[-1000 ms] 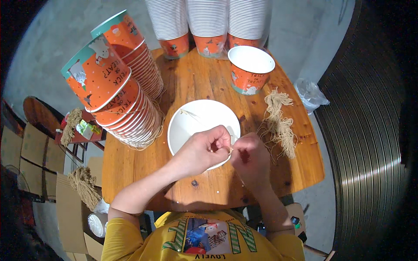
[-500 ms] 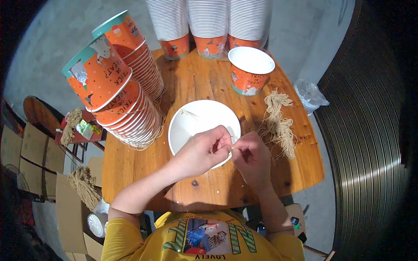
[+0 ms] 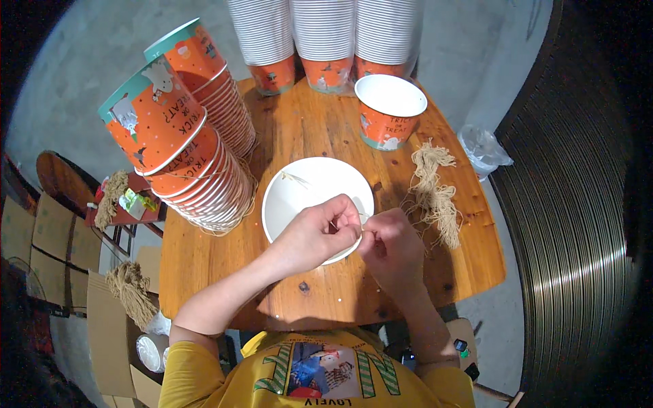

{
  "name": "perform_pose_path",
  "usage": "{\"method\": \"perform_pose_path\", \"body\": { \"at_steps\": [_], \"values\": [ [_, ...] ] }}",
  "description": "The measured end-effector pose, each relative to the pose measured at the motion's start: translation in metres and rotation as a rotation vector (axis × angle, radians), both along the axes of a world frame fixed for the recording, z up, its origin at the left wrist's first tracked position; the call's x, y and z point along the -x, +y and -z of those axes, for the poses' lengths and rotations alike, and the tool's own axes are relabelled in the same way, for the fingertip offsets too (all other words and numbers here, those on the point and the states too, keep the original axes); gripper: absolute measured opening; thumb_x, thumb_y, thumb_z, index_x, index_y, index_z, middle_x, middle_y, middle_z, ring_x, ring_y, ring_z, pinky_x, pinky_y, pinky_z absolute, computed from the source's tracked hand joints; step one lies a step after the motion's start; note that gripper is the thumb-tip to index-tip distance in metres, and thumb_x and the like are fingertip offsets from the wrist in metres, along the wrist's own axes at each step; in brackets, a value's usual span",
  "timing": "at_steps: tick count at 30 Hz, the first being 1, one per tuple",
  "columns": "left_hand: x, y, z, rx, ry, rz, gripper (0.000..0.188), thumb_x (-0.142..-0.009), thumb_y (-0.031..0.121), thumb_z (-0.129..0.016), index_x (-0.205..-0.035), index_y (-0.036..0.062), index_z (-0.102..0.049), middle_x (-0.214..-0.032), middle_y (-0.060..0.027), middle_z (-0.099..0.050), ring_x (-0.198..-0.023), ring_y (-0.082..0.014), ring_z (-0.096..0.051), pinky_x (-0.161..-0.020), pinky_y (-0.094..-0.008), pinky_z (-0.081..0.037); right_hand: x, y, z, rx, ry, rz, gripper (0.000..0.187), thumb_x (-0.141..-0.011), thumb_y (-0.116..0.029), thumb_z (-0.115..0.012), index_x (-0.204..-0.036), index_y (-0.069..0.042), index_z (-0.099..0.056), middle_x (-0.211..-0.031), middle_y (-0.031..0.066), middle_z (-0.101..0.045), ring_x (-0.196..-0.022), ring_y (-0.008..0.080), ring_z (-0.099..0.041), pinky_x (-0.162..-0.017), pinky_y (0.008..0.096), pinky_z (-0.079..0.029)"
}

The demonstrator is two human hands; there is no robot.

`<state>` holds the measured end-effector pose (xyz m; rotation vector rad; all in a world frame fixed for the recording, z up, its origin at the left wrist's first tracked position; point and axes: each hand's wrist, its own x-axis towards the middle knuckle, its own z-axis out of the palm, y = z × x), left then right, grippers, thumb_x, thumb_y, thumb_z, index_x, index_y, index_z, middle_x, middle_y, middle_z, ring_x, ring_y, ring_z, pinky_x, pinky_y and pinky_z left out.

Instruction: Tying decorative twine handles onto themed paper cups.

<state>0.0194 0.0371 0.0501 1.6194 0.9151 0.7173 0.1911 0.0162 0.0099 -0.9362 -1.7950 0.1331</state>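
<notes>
Just over the right rim of a white round container (image 3: pixel 284 214), my left hand (image 3: pixel 314 234) pinches a thin tan string (image 3: pixel 364 217). Close against it, my right hand (image 3: pixel 393 248) is curled with thumb and finger together on the same string. My fingers hide most of the string and any knot in it. The container's white surface faces up, and a few thin pale strips (image 3: pixel 296 179) lie on its far left part. To the right of my right hand, loose bundles of tan twine (image 3: pixel 435 197) lie on the wooden table (image 3: pixel 306 129).
Tilted stacks of orange paper buckets (image 3: pixel 163 129) stand at the left, with string around them. A single orange bucket (image 3: pixel 391 112) stands upright at the far right. Tall bucket stacks (image 3: pixel 325 41) line the back edge. More twine (image 3: pixel 132 292) hangs over a cardboard box at the left.
My right hand has turned slightly, its fingers drawing in at the string beside my left fingertips. My left hand stays nearly in place.
</notes>
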Motion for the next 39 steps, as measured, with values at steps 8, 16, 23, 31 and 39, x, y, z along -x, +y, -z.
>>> {"method": "perform_pose_path", "body": {
  "at_steps": [8,16,23,31,39],
  "values": [
    [0.001,0.006,0.003,0.094,-0.118,0.062,0.004,-0.087,0.007,-0.055,-0.089,0.0046,-0.053,-0.076,0.0048,-0.046,-0.073,-0.0032,-0.043,-0.069,-0.019,-0.039,-0.003,-0.005,0.002,0.681,0.553,-0.24,0.013,-0.08,0.0,-0.059,-0.088,-0.008,-0.052,-0.072,-0.0017,-0.05,-0.056,0.0047,-0.045,-0.048,0.0199,-0.036],
    [-0.003,0.004,0.004,0.115,-0.168,0.028,0.006,-0.09,0.009,-0.055,-0.093,0.0044,-0.053,-0.079,0.0038,-0.051,-0.075,-0.0038,-0.045,-0.072,-0.0195,-0.04,-0.005,-0.005,-0.004,0.786,0.676,-0.299,0.01,-0.085,-0.011,-0.058,-0.092,-0.009,-0.052,-0.067,-0.0046,-0.048,-0.058,0.0024,-0.043,-0.051,0.0189,-0.036],
    [-0.004,-0.002,-0.004,-0.119,0.021,-0.017,0.013,-0.09,0.015,-0.056,-0.093,0.0023,-0.053,-0.078,0.0021,-0.051,-0.073,-0.0057,-0.045,-0.066,-0.0218,-0.042,-0.003,-0.003,0.004,0.684,0.632,-0.279,0.012,-0.084,-0.009,-0.06,-0.093,-0.008,-0.052,-0.069,-0.0036,-0.051,-0.061,0.0031,-0.046,-0.053,0.0189,-0.038],
    [-0.005,-0.004,-0.006,-0.145,0.119,-0.086,0.016,-0.089,0.017,-0.057,-0.088,0.0017,-0.053,-0.07,0.0006,-0.051,-0.065,-0.0072,-0.045,-0.06,-0.0245,-0.042,-0.007,0.003,0.004,-0.063,-0.005,-0.012,0.023,-0.079,-0.002,-0.064,-0.096,-0.009,-0.051,-0.079,0.0067,-0.056,-0.063,0.0148,-0.058,-0.053,0.0262,-0.048],
    [-0.005,-0.002,0.0,-0.159,0.122,-0.083,0.017,-0.09,0.017,-0.057,-0.089,0.0012,-0.053,-0.069,-0.0001,-0.051,-0.064,-0.0076,-0.046,-0.059,-0.0255,-0.042,-0.005,-0.005,0.001,0.262,0.149,-0.046,0.02,-0.078,-0.003,-0.063,-0.093,-0.007,-0.05,-0.078,0.0034,-0.053,-0.064,0.0124,-0.053,-0.054,0.0254,-0.045]
  ]
}}
